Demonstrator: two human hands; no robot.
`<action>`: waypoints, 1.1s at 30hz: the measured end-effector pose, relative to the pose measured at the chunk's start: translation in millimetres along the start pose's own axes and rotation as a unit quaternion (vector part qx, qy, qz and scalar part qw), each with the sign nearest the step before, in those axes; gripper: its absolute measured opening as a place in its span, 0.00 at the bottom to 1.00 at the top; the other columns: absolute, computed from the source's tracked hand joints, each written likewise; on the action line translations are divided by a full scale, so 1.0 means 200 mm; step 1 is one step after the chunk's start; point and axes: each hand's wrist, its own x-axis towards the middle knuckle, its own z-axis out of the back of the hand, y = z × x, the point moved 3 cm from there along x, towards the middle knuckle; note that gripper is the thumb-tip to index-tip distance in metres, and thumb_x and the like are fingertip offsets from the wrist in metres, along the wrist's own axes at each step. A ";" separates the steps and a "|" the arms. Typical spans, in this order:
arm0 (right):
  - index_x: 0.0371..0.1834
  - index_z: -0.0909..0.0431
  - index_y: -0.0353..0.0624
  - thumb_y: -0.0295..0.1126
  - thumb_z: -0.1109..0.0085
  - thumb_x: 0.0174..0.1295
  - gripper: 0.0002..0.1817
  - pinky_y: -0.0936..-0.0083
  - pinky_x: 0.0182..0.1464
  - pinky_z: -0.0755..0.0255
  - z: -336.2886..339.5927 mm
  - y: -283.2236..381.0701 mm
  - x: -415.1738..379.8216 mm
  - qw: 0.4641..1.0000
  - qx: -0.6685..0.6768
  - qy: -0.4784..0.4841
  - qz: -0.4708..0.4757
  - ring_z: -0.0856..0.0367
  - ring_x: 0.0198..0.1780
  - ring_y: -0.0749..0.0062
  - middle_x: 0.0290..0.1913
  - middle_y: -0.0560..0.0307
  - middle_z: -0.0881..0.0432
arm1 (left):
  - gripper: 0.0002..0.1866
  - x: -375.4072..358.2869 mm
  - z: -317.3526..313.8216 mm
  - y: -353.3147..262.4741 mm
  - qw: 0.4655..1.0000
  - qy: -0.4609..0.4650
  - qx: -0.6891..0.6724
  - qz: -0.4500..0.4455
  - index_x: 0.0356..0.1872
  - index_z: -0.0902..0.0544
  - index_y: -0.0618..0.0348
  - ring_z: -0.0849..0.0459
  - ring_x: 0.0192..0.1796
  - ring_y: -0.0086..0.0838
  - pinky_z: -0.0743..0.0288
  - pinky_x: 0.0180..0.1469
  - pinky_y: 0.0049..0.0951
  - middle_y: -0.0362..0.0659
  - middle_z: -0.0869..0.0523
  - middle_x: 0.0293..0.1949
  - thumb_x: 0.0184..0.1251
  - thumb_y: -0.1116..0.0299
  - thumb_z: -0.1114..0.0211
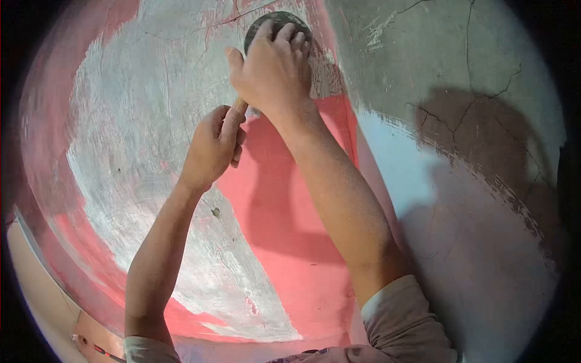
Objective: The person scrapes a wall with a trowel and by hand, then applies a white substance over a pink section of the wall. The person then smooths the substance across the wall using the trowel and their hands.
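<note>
A hand tool with a round, dark, flat head [253, 37] rests against the wall at the top of the view. Its short wooden handle [241, 105] slants down to the left. My left hand [213, 145] is wrapped round this handle. Higher up, my right hand [273, 69] lies over the round head, its fingers spread flat on it and its thumb sticking out to the left. Around the tool, the wall [133, 121] is scraped to a patchy grey-white, with red paint [284, 212] below the right wrist.
Grey cracked plaster [396, 72] and a pale blue painted area [393, 163] lie on the right, partly under my shadow [478, 136]. Thin cracks run across the wall. At the lower left, an orange surface [91, 333] shows beyond the wall's edge.
</note>
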 end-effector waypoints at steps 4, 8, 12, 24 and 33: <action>0.69 0.28 0.20 0.45 0.40 0.69 0.37 0.37 0.73 0.35 -0.12 0.01 0.11 1.000 -0.027 0.007 0.010 0.26 0.70 0.27 0.67 0.12 0.27 | 0.25 0.10 0.00 0.00 0.999 0.016 0.000 -0.050 0.46 0.20 0.64 0.31 0.21 0.18 0.38 0.22 0.21 0.35 0.23 0.27 0.87 0.46 0.43; 0.58 0.14 0.27 0.36 0.45 0.70 0.24 0.46 0.64 0.23 -0.05 0.02 0.36 0.993 -0.113 -0.013 0.018 0.14 0.59 0.30 0.54 0.22 0.14 | 0.25 0.26 0.02 -0.19 0.998 0.014 -0.054 -0.029 0.45 0.19 0.63 0.33 0.20 0.15 0.41 0.20 0.20 0.33 0.24 0.26 0.86 0.46 0.43; 0.69 0.28 0.18 0.37 0.47 0.72 0.31 0.40 0.71 0.29 -0.08 0.05 0.27 0.992 -0.009 0.121 0.031 0.22 0.68 0.26 0.67 0.16 0.24 | 0.26 0.08 0.07 -0.18 1.000 0.010 -0.001 0.001 0.47 0.18 0.63 0.37 0.20 0.13 0.46 0.19 0.22 0.29 0.29 0.25 0.86 0.44 0.44; 0.72 0.34 0.14 0.38 0.49 0.74 0.35 0.31 0.74 0.37 -0.08 0.12 0.21 0.997 -0.041 0.061 0.033 0.28 0.72 0.23 0.69 0.13 0.28 | 0.33 0.18 0.16 -0.14 0.975 -0.020 0.201 -0.091 0.41 0.18 0.71 0.21 0.29 0.38 0.27 0.36 0.40 0.51 0.19 0.27 0.88 0.45 0.51; 0.74 0.37 0.13 0.40 0.51 0.77 0.36 0.25 0.75 0.40 -0.10 0.15 0.26 0.994 -0.065 0.079 0.031 0.32 0.73 0.17 0.73 0.12 0.35 | 0.35 0.19 0.22 -0.21 0.962 -0.021 0.261 -0.078 0.43 0.16 0.77 0.15 0.37 0.55 0.23 0.50 0.51 0.68 0.14 0.33 0.89 0.47 0.53</action>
